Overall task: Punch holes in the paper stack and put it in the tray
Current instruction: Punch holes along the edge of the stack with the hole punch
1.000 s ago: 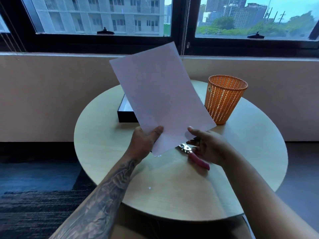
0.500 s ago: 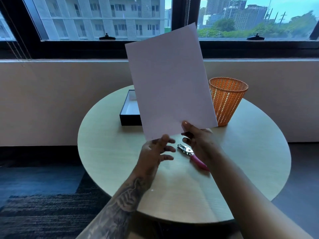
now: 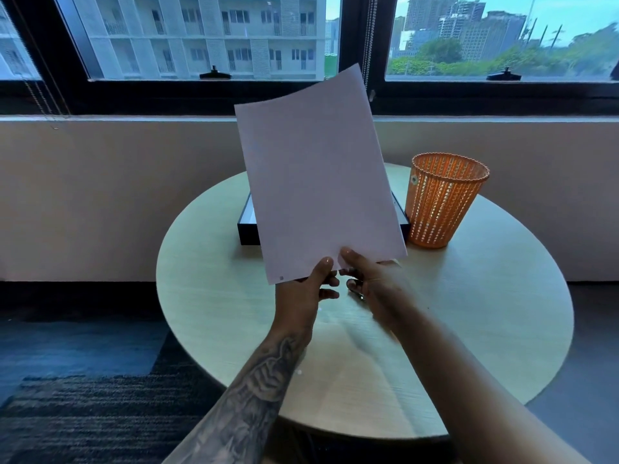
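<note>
Since half a second earlier, both hands had closed in on the sheet's lower edge, and the left, splayed before, now pinched it. Largest was the round table (image 3: 502,329); toward 12 o'clock on it sat the black tray (image 3: 248,229), with the orange mesh basket (image 3: 442,202) at 1 o'clock. The paper stack (image 3: 318,182) stood nearly upright in the air in front of the tray, one punched hole near its bottom-left corner. The left hand (image 3: 308,289) and right hand (image 3: 371,279) each held a thumb-and-finger grip on the bottom edge. Beneath the right hand, a glint of the hole punch (image 3: 360,295) showed. Held so low, the paper could flop over, or catch the tray wall.
</note>
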`<move>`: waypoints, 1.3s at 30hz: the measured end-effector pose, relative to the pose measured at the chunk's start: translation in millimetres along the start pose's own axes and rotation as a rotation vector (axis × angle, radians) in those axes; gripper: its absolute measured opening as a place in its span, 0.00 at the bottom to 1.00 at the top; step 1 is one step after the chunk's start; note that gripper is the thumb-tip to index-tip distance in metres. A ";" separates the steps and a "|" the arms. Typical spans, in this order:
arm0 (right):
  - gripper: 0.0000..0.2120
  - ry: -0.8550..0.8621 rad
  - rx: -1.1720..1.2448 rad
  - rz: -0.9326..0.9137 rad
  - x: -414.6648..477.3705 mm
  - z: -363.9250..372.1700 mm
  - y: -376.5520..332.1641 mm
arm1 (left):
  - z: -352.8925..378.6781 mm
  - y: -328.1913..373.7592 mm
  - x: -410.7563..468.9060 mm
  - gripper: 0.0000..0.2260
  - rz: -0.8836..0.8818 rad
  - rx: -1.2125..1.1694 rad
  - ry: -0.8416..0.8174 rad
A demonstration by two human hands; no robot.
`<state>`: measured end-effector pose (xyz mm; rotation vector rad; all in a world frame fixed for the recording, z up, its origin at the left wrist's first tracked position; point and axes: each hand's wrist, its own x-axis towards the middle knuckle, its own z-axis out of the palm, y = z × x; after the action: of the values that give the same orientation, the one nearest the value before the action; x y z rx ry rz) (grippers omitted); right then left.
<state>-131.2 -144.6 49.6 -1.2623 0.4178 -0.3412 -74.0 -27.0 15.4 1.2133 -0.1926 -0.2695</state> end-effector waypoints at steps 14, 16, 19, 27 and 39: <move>0.26 -0.036 -1.560 -0.076 -12.3 -77.3 4.8 | -14.3 -4.2 20.5 0.08 0.022 0.046 0.166; 0.19 -0.026 -1.441 -0.103 -15.0 -77.4 4.0 | -13.2 -5.5 20.8 0.10 -0.008 0.053 0.185; 0.09 -0.095 -1.070 -0.086 -20.8 -72.8 0.9 | -11.4 -4.9 21.5 0.07 -0.014 0.028 0.212; 0.28 -0.355 -0.371 0.215 -25.7 -43.6 2.0 | 8.0 3.4 18.9 0.04 -0.046 -0.068 0.232; 0.27 -0.270 -0.416 0.227 -26.6 -26.8 15.2 | 13.3 3.4 9.0 0.07 -0.100 -0.029 0.288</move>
<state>-167.1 -150.6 31.4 -1.6227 0.4068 0.1177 -68.9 -40.5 23.1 1.2198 0.1223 -0.1811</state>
